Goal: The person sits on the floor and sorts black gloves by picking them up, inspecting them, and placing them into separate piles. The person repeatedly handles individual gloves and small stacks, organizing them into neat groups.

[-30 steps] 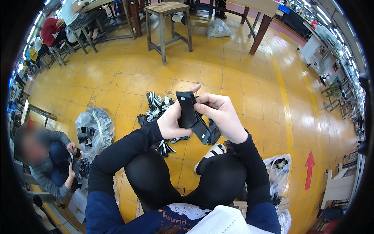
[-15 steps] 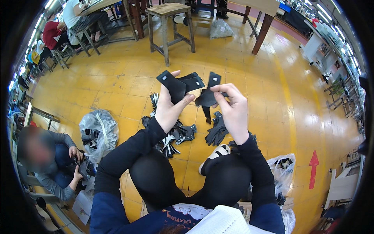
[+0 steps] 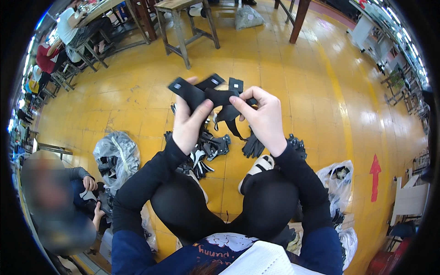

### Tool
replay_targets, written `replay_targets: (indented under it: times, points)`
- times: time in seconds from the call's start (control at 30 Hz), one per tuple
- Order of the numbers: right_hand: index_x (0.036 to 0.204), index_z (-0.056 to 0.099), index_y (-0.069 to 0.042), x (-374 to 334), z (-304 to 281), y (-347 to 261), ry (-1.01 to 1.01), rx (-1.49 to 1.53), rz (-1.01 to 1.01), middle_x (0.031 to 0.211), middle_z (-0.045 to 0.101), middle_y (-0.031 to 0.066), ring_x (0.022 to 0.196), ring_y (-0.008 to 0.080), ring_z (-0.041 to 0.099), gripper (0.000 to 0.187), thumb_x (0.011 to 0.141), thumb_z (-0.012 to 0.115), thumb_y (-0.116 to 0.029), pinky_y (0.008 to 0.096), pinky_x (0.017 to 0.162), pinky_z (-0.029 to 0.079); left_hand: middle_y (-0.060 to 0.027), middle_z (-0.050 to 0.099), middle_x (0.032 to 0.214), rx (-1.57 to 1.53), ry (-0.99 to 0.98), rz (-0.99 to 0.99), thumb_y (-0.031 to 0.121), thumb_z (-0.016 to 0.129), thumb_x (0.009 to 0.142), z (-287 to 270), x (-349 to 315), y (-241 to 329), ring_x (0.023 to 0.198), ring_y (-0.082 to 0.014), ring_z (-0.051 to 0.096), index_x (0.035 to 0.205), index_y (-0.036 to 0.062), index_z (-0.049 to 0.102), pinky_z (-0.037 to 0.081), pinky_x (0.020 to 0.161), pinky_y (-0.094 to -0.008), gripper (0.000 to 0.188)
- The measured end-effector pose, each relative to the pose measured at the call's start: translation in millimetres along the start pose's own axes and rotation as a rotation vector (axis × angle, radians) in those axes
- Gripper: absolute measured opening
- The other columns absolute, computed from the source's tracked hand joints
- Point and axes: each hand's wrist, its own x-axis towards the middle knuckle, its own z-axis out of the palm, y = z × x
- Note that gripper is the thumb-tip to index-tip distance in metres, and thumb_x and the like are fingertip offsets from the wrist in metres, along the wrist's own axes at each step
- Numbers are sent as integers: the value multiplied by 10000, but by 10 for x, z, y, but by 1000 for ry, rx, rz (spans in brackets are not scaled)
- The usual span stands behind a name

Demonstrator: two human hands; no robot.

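Above my knees, my left hand is closed with the thumb pressing on dark fabric pieces, flat black strips with small white labels at their ends. My right hand pinches another black fabric piece between thumb and fingers, and that piece overlaps those in the left hand. A labelled end sticks up beside the right fingers, while a thin black strip hangs below. What the pieces are exactly does not show. Under my hands, black and white gloves lie in a loose pile on the floor, with more dark gloves to its right.
A clear plastic bag with dark items stands at left, beside a co-worker handling dark pieces. Another bag lies at right. Ahead are a wooden stool, a grey bag and seated people at tables.
My hands have come closer together, and the right hand's piece now overlaps the left hand's pieces. The view has shifted, and the co-worker at left has leaned nearer.
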Motion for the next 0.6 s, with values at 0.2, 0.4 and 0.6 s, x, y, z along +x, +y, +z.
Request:
replay_targets:
  times: [0.2,0.4,0.6]
  points:
    - [882,540,0,13,-341,477,172,99,-38,836,584,26,666,49,556,131,849,667,8,192,588,471,-44,531,887,-112,289,67,25,597,908,-220,130,-9,606,-91,497,1329,62,358,416,556,-220,485]
    - [1189,590,-51,-432,-765,1748,184,-116,107,880,682,51,696,58,544,380,822,690,-44,218,652,459,-32,530,894,10,106,-242,0,622,858,-353,-4,6,532,-37,387,1424,109,250,289,451,-193,685]
    - [1071,655,-12,-763,-840,2745,-87,-181,428,967,688,46,866,103,605,254,829,683,-86,251,795,467,-99,551,858,26,-215,-627,223,424,907,-695,-124,-218,603,-142,470,1163,3,462,384,602,-256,339]
